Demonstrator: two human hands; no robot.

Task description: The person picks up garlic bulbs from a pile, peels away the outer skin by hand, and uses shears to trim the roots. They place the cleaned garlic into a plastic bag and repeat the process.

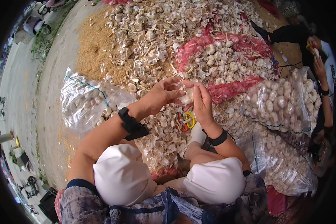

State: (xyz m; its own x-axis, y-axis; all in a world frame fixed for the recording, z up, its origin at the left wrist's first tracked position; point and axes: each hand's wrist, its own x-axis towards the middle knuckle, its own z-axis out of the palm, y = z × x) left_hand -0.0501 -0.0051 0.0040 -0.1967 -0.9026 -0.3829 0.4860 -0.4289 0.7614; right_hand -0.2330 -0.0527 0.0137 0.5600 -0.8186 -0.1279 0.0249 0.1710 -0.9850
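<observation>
A whitish garlic bulb [187, 98] is held between my two hands, above the heap of garlic skins. My left hand [163, 96] is closed, thumb and fingertips pinching the bulb from the left. From the right, my right hand [201, 101] bends its fingers over the bulb's top and side. Just below the right hand shows a cutting tool with yellow and red handles [190, 120]; its blades are hidden, and I cannot tell whether that hand touches it. Black bands circle both my wrists.
Loose skins and stalks [142, 41] cover the ground ahead. A red mesh sack [186, 56] spills garlic bulbs. Clear bags of bulbs stand left [78, 99] and right [276, 102], with another bag [280, 160] nearer. At far right, a co-worker's hand [319, 67] is raised.
</observation>
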